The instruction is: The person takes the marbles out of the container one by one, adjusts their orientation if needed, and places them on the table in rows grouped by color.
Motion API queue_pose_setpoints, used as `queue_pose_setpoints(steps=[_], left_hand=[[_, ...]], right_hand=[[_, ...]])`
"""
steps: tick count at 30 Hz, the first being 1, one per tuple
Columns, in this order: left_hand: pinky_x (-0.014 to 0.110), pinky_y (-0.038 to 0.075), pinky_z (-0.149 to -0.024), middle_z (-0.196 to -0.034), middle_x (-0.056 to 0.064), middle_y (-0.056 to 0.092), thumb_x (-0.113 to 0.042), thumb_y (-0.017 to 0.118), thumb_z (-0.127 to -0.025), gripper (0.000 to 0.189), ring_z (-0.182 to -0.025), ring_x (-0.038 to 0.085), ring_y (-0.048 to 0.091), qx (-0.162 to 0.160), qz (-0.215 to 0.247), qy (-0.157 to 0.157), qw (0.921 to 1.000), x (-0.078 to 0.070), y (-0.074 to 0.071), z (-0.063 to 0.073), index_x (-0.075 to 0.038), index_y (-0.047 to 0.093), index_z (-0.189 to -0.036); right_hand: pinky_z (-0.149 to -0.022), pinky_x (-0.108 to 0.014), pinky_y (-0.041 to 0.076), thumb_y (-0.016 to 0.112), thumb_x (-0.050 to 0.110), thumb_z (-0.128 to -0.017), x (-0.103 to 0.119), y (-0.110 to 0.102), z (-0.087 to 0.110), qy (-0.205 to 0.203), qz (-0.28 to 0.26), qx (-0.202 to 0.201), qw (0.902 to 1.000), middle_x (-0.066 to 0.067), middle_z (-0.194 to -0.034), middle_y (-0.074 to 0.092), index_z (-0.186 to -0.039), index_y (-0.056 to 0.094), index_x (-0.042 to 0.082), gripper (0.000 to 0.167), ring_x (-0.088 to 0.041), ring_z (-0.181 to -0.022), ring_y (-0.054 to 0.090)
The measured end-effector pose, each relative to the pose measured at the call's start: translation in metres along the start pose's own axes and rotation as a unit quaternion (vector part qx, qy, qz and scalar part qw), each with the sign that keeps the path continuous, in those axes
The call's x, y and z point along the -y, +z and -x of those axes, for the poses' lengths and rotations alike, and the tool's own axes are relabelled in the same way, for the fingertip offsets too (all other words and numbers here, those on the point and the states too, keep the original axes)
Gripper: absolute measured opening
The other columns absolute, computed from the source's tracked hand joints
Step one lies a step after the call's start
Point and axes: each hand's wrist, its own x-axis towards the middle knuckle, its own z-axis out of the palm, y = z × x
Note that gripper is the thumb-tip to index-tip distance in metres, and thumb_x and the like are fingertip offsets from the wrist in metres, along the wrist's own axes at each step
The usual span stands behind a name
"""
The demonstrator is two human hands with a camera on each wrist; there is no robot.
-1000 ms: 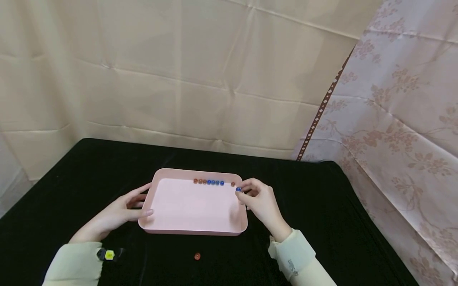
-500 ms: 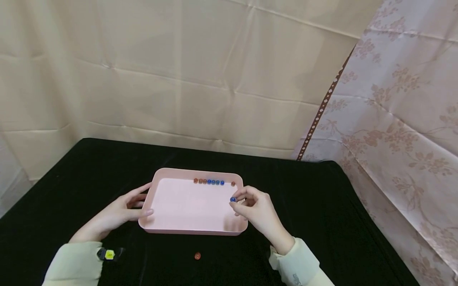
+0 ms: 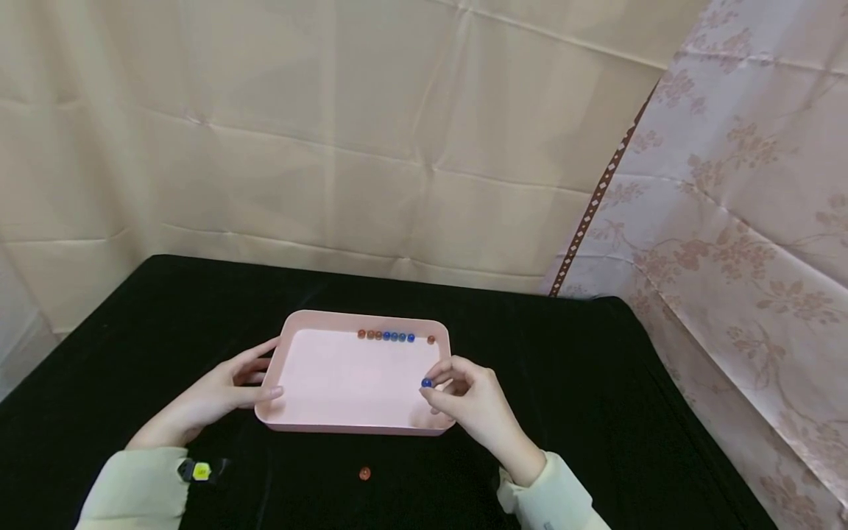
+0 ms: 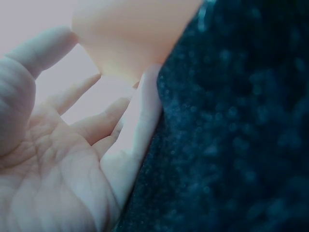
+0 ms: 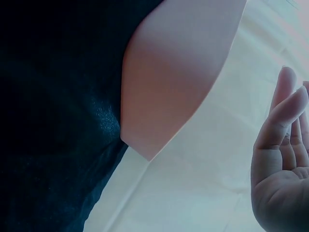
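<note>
My left hand [image 3: 224, 386] holds the left side of a pink tray [image 3: 344, 428], thumb over the rim and fingers against the outside; the left wrist view shows it close up. Between thumb and fingertips my right hand [image 3: 473, 401] pinches a blue marble [image 3: 427, 383] above the tray's right part. A row of orange-brown marbles [image 3: 370, 335] and blue marbles [image 3: 394, 336] lies along the far wall inside the tray. Apart from them, near the far right corner, sits a single orange-brown marble [image 3: 431, 340]. In the right wrist view the held marble is hidden.
On the black cloth [image 3: 298, 486] in front of the tray lies another orange-brown marble [image 3: 365, 473]. A cream curtain [image 3: 298, 147] hangs behind the table, and a floral curtain [image 3: 742, 221] hangs at the right.
My right hand has moved nearer and slightly left with the blue marble, away from the tray's far right corner. The left hand keeps its place on the tray.
</note>
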Motion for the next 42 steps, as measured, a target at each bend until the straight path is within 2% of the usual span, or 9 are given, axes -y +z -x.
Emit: queue_pose_setpoints(steps=[9,17,31,35,38,42], left_hand=[[0.054,0.051,-0.096,-0.150,0.028,0.038,-0.036,0.068,-0.093,0.087,-0.130,0.039,0.046,0.000,-0.001,-0.004,1.0000,-0.001,0.000,0.000,-0.018,0.015,-0.160],[0.053,0.051,-0.096,-0.150,0.028,0.039,-0.036,0.068,-0.093,0.088,-0.129,0.039,0.047,-0.002,-0.003,-0.003,1.0000,-0.001,-0.001,0.001,-0.018,0.015,-0.160],[0.054,0.050,-0.095,-0.149,0.027,0.040,-0.036,0.069,-0.092,0.088,-0.130,0.039,0.046,-0.005,-0.007,-0.006,0.9999,-0.001,0.000,0.002,-0.019,0.016,-0.160],[0.055,0.050,-0.095,-0.150,0.027,0.040,-0.036,0.069,-0.092,0.088,-0.130,0.039,0.046,-0.005,-0.009,-0.005,0.9999,-0.001,0.000,0.001,-0.019,0.016,-0.160],[0.055,0.050,-0.095,-0.150,0.027,0.040,-0.036,0.069,-0.092,0.088,-0.130,0.039,0.046,-0.006,-0.008,-0.003,0.9999,-0.001,0.001,0.001,-0.019,0.016,-0.160],[0.055,0.050,-0.096,-0.150,0.028,0.040,-0.036,0.069,-0.092,0.088,-0.130,0.039,0.046,-0.007,-0.008,-0.001,0.9999,-0.002,0.001,0.001,-0.018,0.016,-0.160]], right_hand=[[-0.059,-0.039,0.060,0.075,0.015,-0.086,-0.001,0.005,0.006,0.006,-0.010,0.020,0.9997,-0.012,-0.094,0.072,-0.100,0.067,0.005,0.019,-0.013,-0.068,0.067],[-0.054,-0.025,0.054,0.074,0.017,-0.087,0.002,0.012,0.012,-0.012,0.006,0.055,0.9984,-0.010,-0.090,0.071,-0.099,0.068,0.006,0.018,-0.007,-0.064,0.064],[-0.057,-0.020,0.053,0.074,0.014,-0.087,0.001,0.023,0.025,-0.023,-0.014,0.107,0.9939,-0.012,-0.083,0.073,-0.097,0.069,0.006,0.014,-0.004,-0.063,0.064],[-0.053,-0.019,0.049,0.074,0.016,-0.087,0.001,0.024,0.027,-0.026,-0.011,0.114,0.9931,-0.013,-0.076,0.072,-0.095,0.068,0.006,0.014,-0.003,-0.061,0.062],[-0.051,-0.019,0.046,0.074,0.018,-0.087,0.001,0.025,0.028,-0.021,-0.005,0.122,0.9923,-0.012,-0.073,0.070,-0.094,0.068,0.008,0.013,-0.003,-0.059,0.061],[-0.054,-0.021,0.050,0.073,0.020,-0.088,0.000,0.026,0.030,-0.010,0.003,0.138,0.9904,-0.007,-0.076,0.070,-0.094,0.068,0.012,0.011,-0.004,-0.061,0.062]])
